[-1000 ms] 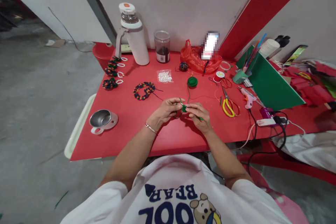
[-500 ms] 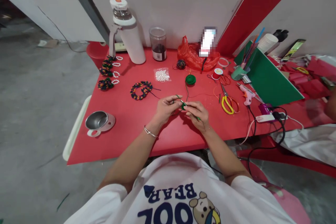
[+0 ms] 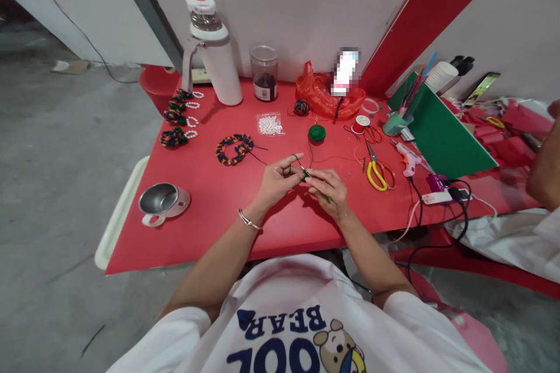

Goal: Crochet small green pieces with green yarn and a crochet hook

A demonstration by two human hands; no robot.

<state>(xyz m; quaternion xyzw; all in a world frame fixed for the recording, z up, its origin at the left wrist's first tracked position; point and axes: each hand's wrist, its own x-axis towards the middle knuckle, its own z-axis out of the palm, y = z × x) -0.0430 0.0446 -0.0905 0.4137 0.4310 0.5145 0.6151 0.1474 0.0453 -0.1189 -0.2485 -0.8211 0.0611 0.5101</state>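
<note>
My left hand (image 3: 277, 179) pinches a small piece of green crochet work (image 3: 305, 176), with green yarn running over its raised index finger. In my right hand (image 3: 329, 187) is a crochet hook (image 3: 329, 199), its green end showing below the palm and its tip at the crochet piece. Both hands meet just above the red table. From them a strand leads up to a ball of green yarn (image 3: 317, 133). To the left lies a multicoloured crocheted loop (image 3: 234, 149) with loose tails. A clear bag of white beads (image 3: 270, 125) rests behind it.
A metal-lined cup (image 3: 164, 204) and beaded crocheted bands (image 3: 174, 137) are at left. Behind stand a white flask (image 3: 219, 64) and a jar (image 3: 264, 73). Scissors (image 3: 377, 170), a glue gun (image 3: 408, 158) and a power strip (image 3: 446, 196) lie right. Another person's arm (image 3: 546, 163) shows.
My left index finger has lifted slightly with the yarn over it, and the hook's tip has shifted a little. The other person's arm at right reaches farther into view.
</note>
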